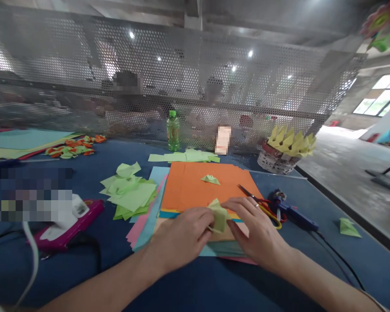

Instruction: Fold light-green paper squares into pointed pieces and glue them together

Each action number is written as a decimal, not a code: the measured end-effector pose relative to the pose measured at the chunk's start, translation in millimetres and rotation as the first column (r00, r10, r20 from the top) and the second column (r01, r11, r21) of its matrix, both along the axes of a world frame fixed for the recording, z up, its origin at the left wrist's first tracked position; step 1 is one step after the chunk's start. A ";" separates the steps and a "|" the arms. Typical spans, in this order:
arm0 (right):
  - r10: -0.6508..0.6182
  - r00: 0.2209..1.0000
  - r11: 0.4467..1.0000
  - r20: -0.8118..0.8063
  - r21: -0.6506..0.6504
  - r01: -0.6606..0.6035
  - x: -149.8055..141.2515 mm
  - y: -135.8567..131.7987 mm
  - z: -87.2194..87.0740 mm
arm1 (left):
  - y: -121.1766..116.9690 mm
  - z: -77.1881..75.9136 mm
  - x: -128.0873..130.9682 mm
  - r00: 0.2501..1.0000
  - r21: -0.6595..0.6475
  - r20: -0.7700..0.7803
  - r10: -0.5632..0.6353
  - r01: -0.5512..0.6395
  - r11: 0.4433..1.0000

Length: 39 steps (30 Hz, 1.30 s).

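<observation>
A small piece of light green folded paper (219, 218) is between my two hands, above the stack of coloured sheets. My left hand (185, 234) is closed, pinching the paper's left side. My right hand (258, 229), with a ring on one finger, has its index finger and thumb at the paper's right edge. Just beyond, a small folded green paper piece (210, 179) rests on the orange sheets (195, 186). Scissors (263, 203) with red and yellow handles lie beside my right hand, next to a blue glue gun (299, 215).
Loose green paper squares (133, 195) lie left of the stack; green strips (185, 156) lie behind. A green bottle (173, 132) and a basket (276, 158) with yellow folded points stand near the perforated screen (143, 60). A magenta power strip (68, 229) with cables is at left.
</observation>
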State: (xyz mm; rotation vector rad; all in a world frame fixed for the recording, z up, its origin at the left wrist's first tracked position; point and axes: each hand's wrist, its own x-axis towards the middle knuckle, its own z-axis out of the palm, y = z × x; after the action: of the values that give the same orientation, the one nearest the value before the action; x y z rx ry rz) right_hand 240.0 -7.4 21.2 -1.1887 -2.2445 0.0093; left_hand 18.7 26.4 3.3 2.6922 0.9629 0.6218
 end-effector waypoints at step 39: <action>0.061 0.998 0.998 0.014 -0.035 -0.060 9.8 -8.2 -26.9 | -8.8 -4.6 -9.9 0.997 0.179 -0.066 -0.037 0.049 0.983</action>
State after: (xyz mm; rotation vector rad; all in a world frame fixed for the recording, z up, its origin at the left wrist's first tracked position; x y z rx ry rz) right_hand 249.9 -15.7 -5.7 -1.1419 -2.3013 0.0631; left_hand 8.8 17.6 -1.2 2.8989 0.9007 0.6493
